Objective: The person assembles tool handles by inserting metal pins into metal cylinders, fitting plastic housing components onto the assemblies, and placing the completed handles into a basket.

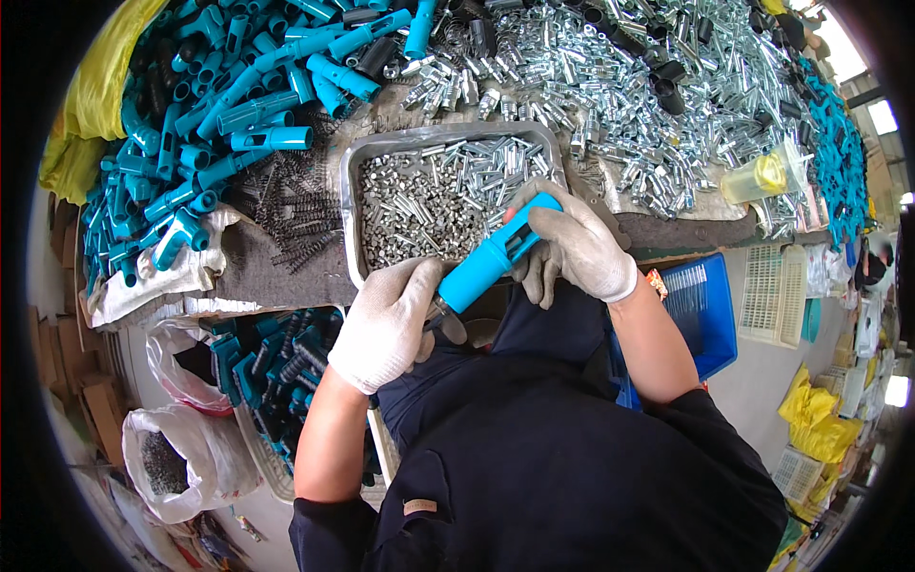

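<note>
I hold a bright blue slotted tube (481, 268) tilted in front of me, its upper end away to the right. My right hand (577, 243), in a soiled white glove, is closed around the slotted upper part. At the lower end my left hand (386, 324), in a cleaner white glove, is closed with its thumb against the tube. A rounded grey metal piece (450, 329) shows beside the left fingers; how it joins the tube is hidden. Just beyond the hands lies a metal tray (353, 205) of small silvery parts and pins.
Blue tubes (272, 138) are heaped at the far left, beside dark springs (291, 205). Silvery metal fittings (620, 114) cover the bench's right half, with a clear cup (762, 176). Below are a blue crate (720, 315), a bin of teal parts (276, 362) and white sacks (214, 448).
</note>
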Available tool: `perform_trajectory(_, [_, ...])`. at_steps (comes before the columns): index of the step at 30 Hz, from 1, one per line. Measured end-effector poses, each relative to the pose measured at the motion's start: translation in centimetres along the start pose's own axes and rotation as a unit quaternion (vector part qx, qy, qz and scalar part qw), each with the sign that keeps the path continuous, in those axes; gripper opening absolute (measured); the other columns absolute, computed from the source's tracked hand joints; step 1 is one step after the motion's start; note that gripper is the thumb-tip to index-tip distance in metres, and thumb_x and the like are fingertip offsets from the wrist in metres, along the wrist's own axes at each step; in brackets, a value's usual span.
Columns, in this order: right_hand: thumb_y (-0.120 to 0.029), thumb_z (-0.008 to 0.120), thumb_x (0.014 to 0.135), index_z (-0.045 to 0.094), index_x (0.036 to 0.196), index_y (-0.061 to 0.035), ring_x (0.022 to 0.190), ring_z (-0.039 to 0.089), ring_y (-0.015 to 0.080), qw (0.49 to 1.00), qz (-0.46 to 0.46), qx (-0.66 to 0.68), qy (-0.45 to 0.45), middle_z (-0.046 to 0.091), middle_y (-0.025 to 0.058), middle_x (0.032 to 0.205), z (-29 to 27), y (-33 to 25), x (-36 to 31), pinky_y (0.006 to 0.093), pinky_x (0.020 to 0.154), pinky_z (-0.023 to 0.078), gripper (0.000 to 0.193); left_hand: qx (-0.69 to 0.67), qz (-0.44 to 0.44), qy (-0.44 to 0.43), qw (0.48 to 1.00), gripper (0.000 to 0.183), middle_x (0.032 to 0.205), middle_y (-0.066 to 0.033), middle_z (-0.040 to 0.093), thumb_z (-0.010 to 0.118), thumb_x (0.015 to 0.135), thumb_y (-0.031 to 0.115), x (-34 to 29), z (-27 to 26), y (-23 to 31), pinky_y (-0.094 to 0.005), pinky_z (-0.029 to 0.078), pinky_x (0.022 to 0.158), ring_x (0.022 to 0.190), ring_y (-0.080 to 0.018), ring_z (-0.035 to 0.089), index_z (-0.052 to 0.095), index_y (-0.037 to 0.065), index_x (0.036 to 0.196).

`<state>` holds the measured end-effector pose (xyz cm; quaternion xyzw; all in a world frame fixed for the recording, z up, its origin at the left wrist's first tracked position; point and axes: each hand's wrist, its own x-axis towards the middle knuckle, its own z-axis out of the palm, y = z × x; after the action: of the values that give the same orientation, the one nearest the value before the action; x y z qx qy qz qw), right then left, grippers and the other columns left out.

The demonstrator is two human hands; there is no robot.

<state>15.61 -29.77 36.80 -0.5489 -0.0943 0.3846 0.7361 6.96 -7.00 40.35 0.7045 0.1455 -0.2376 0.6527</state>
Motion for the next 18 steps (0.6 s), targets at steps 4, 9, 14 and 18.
perform_trajectory(4, [-0.026, 0.046, 0.101, 0.049, 0.112, -0.0073, 0.049, 0.063, 0.0219, 0.998, 0.010, 0.054, -0.024, 0.064, 0.0170, 0.081, 0.0, 0.2, 0.3, 0.0290, 0.039, 0.052, 0.022, 0.031, -0.018, -0.002, 0.999, 0.039, 0.067, -0.0117, 0.067, 0.037, 0.104, 0.029, 0.3, -0.4, 0.1, -0.0222, 0.032, 0.034, 0.039, -0.0073, 0.043, 0.061, -0.002, 0.107])
perform_trajectory(9, [-0.027, 0.045, 0.102, 0.046, 0.114, -0.0073, 0.049, 0.063, 0.0211, 0.999, 0.024, -0.028, 0.017, 0.063, 0.0159, 0.079, 1.3, 0.2, -0.1, 0.0297, 0.039, 0.052, 0.023, 0.052, -0.016, 0.015, 0.998, 0.041, 0.066, -0.0112, 0.066, 0.036, 0.103, 0.028, 0.7, -0.5, -0.5, -0.0216, 0.033, 0.035, 0.038, -0.0078, 0.044, 0.062, -0.003, 0.108])
perform_trajectory(14, [-0.027, 0.047, 0.102, 0.048, 0.112, -0.0062, 0.060, 0.064, 0.0180, 0.998, 0.069, -0.009, 0.002, 0.061, 0.0116, 0.081, 2.2, 0.7, 0.0, 0.0290, 0.052, 0.053, 0.024, 0.006, 0.024, 0.042, 0.999, 0.046, 0.081, -0.0082, 0.067, 0.040, 0.102, 0.032, 0.7, 0.7, -0.7, -0.0196, 0.042, 0.041, 0.050, -0.0097, 0.056, 0.058, -0.002, 0.128])
perform_trajectory(18, [-0.021, 0.051, 0.099, 0.057, 0.103, -0.0026, 0.090, 0.047, 0.0108, 0.995, -0.038, -0.070, 0.052, 0.053, 0.0028, 0.091, 2.9, 2.6, 1.0, 0.0262, 0.085, 0.039, 0.019, -0.025, 0.032, 0.008, 0.999, 0.041, 0.085, -0.0040, 0.065, 0.060, 0.094, 0.025, -0.2, 1.9, 0.0, -0.0218, 0.046, 0.046, 0.064, -0.0088, 0.063, 0.059, -0.002, 0.125])
